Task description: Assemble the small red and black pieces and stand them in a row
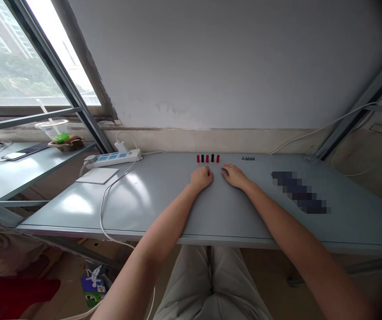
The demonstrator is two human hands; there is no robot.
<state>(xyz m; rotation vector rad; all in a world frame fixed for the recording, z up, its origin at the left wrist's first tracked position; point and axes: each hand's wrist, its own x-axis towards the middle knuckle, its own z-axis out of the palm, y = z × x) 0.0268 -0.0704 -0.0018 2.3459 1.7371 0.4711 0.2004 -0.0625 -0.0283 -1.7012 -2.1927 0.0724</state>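
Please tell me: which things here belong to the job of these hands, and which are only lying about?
Belong to the job: left hand, right hand, flat on the desk; row of red and black pegs ahead of them; small dark parts.

Lying about: power strip, white pad, plastic cup.

A white power strip [112, 158] sits on the grey desk [164, 209] well left of the fingers [208, 175], its white cable [101, 213] trailing over the desk edge, a white square pad [97, 175] just in front of it. Farther left, beneath a window [20, 58], a plastic cup with a straw [52, 131] stands on a metal shelf [20, 178] near a phone [14, 155]. Well right of the fingers, a pixelated patch [299, 192] hides part of the desk.
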